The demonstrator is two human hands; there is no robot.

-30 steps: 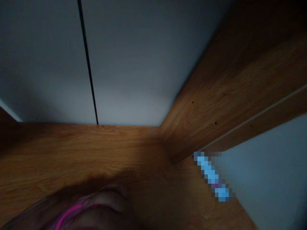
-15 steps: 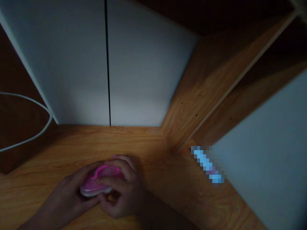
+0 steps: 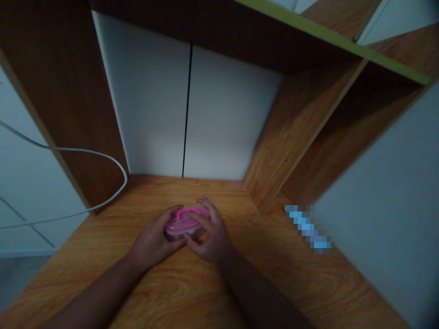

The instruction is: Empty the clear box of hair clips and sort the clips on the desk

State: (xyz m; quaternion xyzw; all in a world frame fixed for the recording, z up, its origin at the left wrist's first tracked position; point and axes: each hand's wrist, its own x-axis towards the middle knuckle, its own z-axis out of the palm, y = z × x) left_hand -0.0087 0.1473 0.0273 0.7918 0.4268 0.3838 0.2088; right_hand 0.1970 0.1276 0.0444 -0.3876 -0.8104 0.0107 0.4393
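Note:
A small container (image 3: 185, 224) with a pink lid, a brighter pink handle and a pale, see-through base is held between my hands, low over the wooden desk top (image 3: 164, 292). My left hand (image 3: 154, 237) wraps round its left side, thumb at the near edge. On the right side, my right hand (image 3: 212, 233) grips the lid and rim, with its thumb at the near edge and fingers over the top. The lid sits on the base. What the container holds cannot be made out.
A pixelated light-blue object (image 3: 307, 228) lies at the right, beside the white wall (image 3: 384, 205). Wooden uprights (image 3: 284, 151) and a shelf (image 3: 219, 36) frame white back panels (image 3: 222, 123). A white cable (image 3: 123, 176) loops in from the left.
The view has pulled back and turned, so more shelf and the left side show. Hands and container appear farther right and higher in view, and both hands still hold the container.

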